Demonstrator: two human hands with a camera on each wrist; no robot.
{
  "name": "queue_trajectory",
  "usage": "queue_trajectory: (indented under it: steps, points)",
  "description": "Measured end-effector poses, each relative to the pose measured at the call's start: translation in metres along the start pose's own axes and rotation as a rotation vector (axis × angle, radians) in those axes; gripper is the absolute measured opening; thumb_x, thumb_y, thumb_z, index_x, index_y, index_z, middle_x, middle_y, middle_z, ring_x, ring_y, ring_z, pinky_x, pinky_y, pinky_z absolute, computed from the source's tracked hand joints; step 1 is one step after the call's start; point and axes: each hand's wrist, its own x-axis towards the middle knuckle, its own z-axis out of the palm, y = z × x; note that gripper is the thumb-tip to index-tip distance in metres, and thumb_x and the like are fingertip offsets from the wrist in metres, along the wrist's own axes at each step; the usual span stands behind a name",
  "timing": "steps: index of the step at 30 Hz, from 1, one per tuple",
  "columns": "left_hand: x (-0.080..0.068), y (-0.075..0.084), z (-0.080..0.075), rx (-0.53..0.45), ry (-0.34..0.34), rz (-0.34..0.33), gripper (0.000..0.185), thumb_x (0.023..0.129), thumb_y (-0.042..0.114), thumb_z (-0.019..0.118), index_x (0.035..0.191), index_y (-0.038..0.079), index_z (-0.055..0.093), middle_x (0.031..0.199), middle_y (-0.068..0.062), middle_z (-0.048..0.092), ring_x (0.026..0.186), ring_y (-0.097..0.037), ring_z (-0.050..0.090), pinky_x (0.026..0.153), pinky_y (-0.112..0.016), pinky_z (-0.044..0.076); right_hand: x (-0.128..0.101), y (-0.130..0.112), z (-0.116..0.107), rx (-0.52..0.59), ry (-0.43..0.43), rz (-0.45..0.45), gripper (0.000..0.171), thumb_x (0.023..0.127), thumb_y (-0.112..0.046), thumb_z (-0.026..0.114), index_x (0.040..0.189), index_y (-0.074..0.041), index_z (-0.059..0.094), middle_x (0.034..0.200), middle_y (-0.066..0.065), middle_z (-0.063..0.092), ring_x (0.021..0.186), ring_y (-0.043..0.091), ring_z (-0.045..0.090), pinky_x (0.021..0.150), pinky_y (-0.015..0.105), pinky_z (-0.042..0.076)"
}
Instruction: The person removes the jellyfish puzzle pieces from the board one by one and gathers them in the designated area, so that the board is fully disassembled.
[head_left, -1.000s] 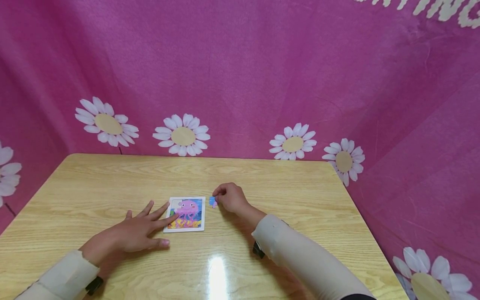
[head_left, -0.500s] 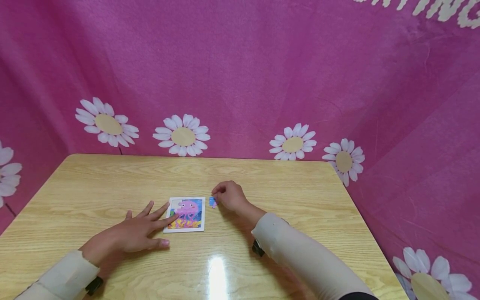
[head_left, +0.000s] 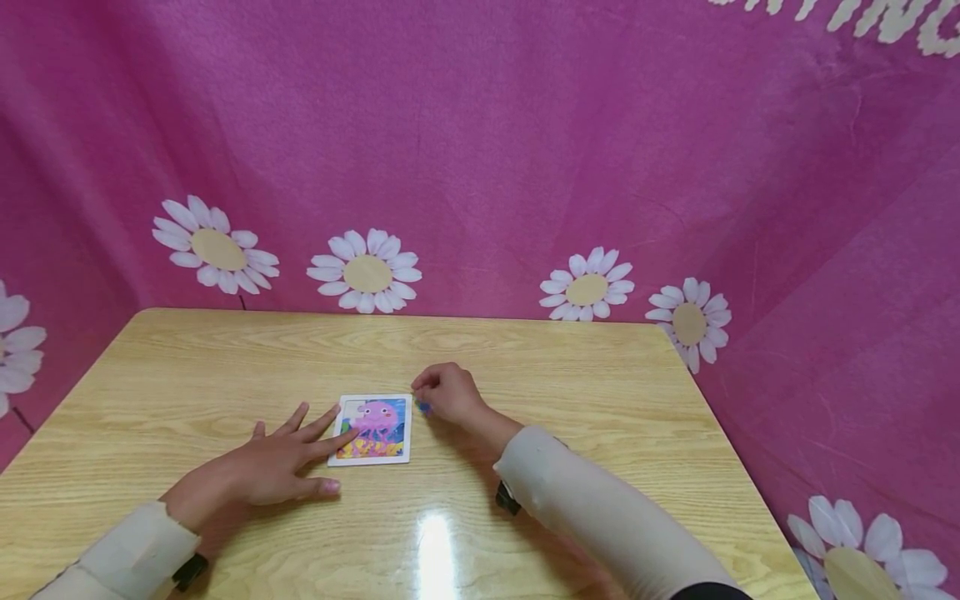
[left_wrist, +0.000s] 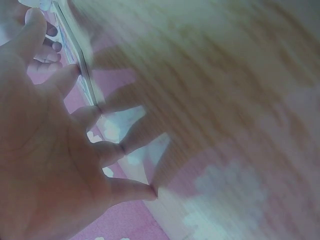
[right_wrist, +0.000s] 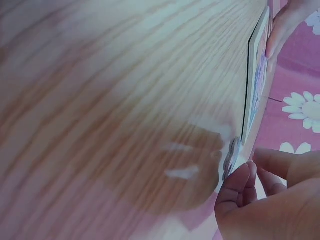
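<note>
A square jigsaw puzzle (head_left: pixel 406 417) with a white frame lies flat on the table, showing a pink octopus over blue water and yellow plants. Its upper left corner has a pale bare patch. My left hand (head_left: pixel 273 467) is spread wide, with fingertips resting on the puzzle's left side; in the left wrist view its fingers (left_wrist: pixel 132 190) are straight. At the right edge of the frame, my right hand (head_left: pixel 453 393) pinches a small blue puzzle piece (head_left: pixel 423 407), mostly hidden under the fingers. The right wrist view shows that piece (right_wrist: pixel 230 157) low over the table, at the fingertips.
The wooden table (head_left: pixel 562 375) extends around both hands, with a bright reflection near the front. Behind it hangs a pink curtain (head_left: pixel 480 167) printed with white daisies. A dark wrist device (head_left: pixel 190 572) sits under the left sleeve.
My right hand has shifted slightly left toward the puzzle frame, and the small piece has moved with it, now more covered by the fingers. The left hand and puzzle have stayed in place.
</note>
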Motion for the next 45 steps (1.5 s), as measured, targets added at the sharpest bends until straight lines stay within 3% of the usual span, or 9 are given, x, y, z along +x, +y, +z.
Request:
queue_trajectory:
  steps: [13,23,34,45]
  points:
    - [0.001,-0.001,0.001,0.006,-0.006,-0.005,0.081,0.090,0.076,0.056,0.160,0.039,0.037,0.172,-0.010,0.018,0.153,-0.057,0.007,0.099,-0.092,0.007,-0.002,-0.014,0.015,0.018,-0.035,-0.009,0.008,0.094,-0.002,0.072,0.098,-0.005,0.078,0.093,0.003,0.074,0.081,0.010,0.055,0.069,0.021,0.045]
    - [0.003,-0.004,0.003,0.013,-0.012,-0.012,0.081,0.089,0.076,0.056,0.160,0.040,0.037,0.173,-0.009,0.018,0.153,-0.057,0.007,0.098,-0.092,0.007,-0.003,-0.023,0.025,-0.007,-0.071,-0.055,0.011,0.093,-0.001,0.074,0.102,-0.004,0.078,0.083,-0.001,0.069,0.075,0.006,0.055,0.069,0.019,0.046]
    - [0.002,-0.002,0.003,-0.001,-0.013,-0.013,0.081,0.090,0.075,0.056,0.160,0.038,0.038,0.173,-0.010,0.017,0.153,-0.057,0.006,0.098,-0.092,0.006,-0.003,-0.025,0.033,-0.025,-0.101,-0.022,0.022,0.088,-0.001,0.079,0.109,-0.006,0.076,0.096,0.001,0.070,0.084,0.009,0.058,0.082,0.023,0.051]
    - [0.002,-0.003,0.002,-0.001,-0.004,-0.002,0.082,0.090,0.076,0.056,0.160,0.038,0.038,0.172,-0.010,0.017,0.153,-0.056,0.007,0.098,-0.092,0.007,-0.002,-0.027,0.036,-0.194,-0.112,-0.051,0.024,0.088,-0.008,0.083,0.111,-0.007,0.076,0.097,0.002,0.064,0.089,0.012,0.054,0.083,0.025,0.048]
